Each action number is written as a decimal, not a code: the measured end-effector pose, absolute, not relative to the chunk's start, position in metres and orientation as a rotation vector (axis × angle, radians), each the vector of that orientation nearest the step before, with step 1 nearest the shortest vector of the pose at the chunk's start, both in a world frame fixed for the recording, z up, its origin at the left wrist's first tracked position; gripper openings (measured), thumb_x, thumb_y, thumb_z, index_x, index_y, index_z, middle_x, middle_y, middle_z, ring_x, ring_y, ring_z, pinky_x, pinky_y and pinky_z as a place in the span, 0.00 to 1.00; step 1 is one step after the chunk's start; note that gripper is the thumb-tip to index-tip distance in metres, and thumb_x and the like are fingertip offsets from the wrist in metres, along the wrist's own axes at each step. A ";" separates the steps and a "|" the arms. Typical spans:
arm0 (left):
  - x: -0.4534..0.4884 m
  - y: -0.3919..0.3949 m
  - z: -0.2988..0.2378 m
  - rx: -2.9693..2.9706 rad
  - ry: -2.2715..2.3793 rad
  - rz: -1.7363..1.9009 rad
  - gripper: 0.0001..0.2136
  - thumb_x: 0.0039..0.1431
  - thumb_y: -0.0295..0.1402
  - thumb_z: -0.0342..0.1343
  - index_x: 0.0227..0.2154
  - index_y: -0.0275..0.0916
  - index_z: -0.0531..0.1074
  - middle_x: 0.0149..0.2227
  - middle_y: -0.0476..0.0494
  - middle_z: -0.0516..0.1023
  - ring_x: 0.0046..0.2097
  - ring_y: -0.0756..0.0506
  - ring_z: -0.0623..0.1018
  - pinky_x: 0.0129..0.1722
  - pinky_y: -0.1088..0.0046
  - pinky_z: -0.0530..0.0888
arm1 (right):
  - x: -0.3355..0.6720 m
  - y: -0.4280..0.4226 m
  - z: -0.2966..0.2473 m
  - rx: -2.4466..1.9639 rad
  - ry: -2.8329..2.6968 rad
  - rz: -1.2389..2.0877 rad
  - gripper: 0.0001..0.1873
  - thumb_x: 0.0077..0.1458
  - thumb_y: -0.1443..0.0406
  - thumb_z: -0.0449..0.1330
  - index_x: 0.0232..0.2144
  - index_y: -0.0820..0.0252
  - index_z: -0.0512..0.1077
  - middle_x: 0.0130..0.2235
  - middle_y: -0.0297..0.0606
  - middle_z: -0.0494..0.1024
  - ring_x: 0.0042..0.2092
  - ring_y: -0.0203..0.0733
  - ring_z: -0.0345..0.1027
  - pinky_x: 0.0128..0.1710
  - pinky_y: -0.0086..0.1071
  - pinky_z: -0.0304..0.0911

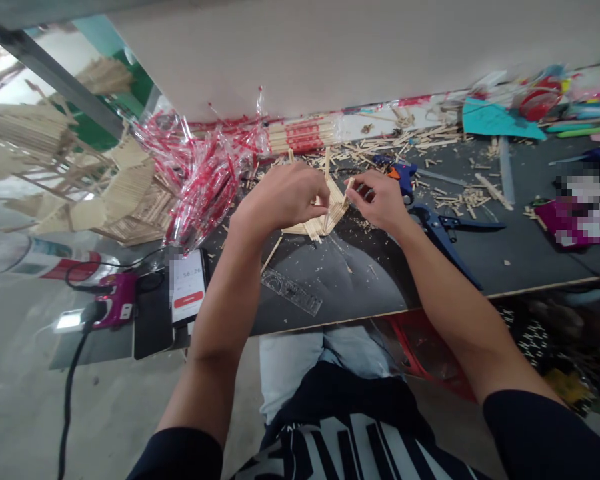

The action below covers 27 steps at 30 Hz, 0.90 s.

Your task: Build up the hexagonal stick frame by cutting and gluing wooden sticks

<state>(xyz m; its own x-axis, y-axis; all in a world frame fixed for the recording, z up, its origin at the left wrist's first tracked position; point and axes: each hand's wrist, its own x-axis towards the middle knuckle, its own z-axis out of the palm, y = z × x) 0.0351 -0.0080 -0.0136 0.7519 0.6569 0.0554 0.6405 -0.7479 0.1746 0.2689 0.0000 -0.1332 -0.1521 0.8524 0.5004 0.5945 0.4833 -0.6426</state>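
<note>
A small flat panel of glued wooden sticks (330,217) lies on the dark work board (360,280), between my two hands. My left hand (285,197) rests curled over the panel's left side, fingers closed on its edge. My right hand (377,200) is just right of the panel, pinching a thin wooden stick (349,189) whose tip touches the panel's upper right edge.
A blue glue gun (433,223) lies right of my right hand. Red-printed plastic wrappers (200,173) pile at left, stick models (125,200) beyond them. A clear ruler (293,292), a phone (187,287), and scattered stick offcuts (450,193) are also on the board.
</note>
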 end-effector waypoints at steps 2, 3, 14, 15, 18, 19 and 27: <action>0.033 -0.008 -0.012 2.805 1.040 0.194 0.09 0.62 0.35 0.57 0.36 0.43 0.82 0.41 0.45 0.84 0.45 0.42 0.80 0.48 0.65 0.71 | 0.269 0.001 -0.134 -1.212 -1.867 0.381 0.11 0.61 0.54 0.63 0.38 0.53 0.77 0.37 0.42 0.79 0.31 0.44 0.70 0.40 0.47 0.74; 0.032 -0.008 -0.012 2.809 1.038 0.217 0.09 0.62 0.35 0.56 0.36 0.43 0.82 0.40 0.45 0.84 0.45 0.42 0.80 0.47 0.66 0.71 | 0.269 0.001 -0.133 -1.212 -1.875 0.381 0.11 0.61 0.54 0.62 0.38 0.53 0.77 0.37 0.42 0.79 0.31 0.44 0.70 0.39 0.46 0.74; 0.009 -0.007 0.001 2.542 1.108 0.560 0.08 0.68 0.33 0.49 0.43 0.41 0.73 0.34 0.48 0.84 0.38 0.46 0.81 0.39 0.68 0.73 | 0.268 0.001 -0.133 -1.207 -1.873 0.387 0.09 0.61 0.55 0.62 0.36 0.53 0.75 0.35 0.39 0.79 0.29 0.42 0.69 0.38 0.46 0.74; 0.007 -0.008 0.003 2.493 1.095 0.594 0.08 0.69 0.33 0.48 0.44 0.41 0.71 0.35 0.48 0.84 0.38 0.46 0.81 0.39 0.68 0.74 | 0.268 0.001 -0.133 -1.203 -1.866 0.389 0.09 0.60 0.55 0.62 0.35 0.53 0.75 0.34 0.39 0.79 0.28 0.42 0.69 0.38 0.45 0.73; -0.003 -0.008 0.006 2.377 1.117 0.709 0.06 0.73 0.33 0.45 0.46 0.43 0.67 0.36 0.51 0.84 0.36 0.51 0.80 0.40 0.69 0.75 | 0.267 0.001 -0.134 -1.193 -1.856 0.390 0.08 0.59 0.57 0.61 0.33 0.54 0.73 0.33 0.38 0.78 0.28 0.40 0.68 0.36 0.43 0.72; -0.006 -0.008 0.006 2.355 1.143 0.734 0.06 0.74 0.34 0.45 0.46 0.44 0.66 0.36 0.52 0.83 0.36 0.52 0.79 0.40 0.70 0.75 | 0.267 0.001 -0.135 -1.191 -1.853 0.392 0.08 0.58 0.57 0.61 0.33 0.54 0.73 0.33 0.38 0.78 0.28 0.40 0.68 0.35 0.42 0.71; -0.019 -0.008 0.010 2.314 1.260 0.963 0.16 0.79 0.42 0.39 0.39 0.40 0.66 0.30 0.56 0.80 0.31 0.59 0.73 0.34 0.77 0.75 | 0.269 0.000 -0.134 -1.190 -1.845 0.397 0.10 0.58 0.56 0.61 0.38 0.54 0.75 0.34 0.38 0.80 0.26 0.38 0.67 0.31 0.38 0.69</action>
<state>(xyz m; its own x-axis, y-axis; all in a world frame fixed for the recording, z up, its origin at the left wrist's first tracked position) -0.0192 -0.0082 0.0096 0.3783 0.8336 0.4024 0.6071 -0.5516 0.5719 0.2688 0.0002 -0.1336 -0.1544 0.8522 0.4999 0.5709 0.4899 -0.6588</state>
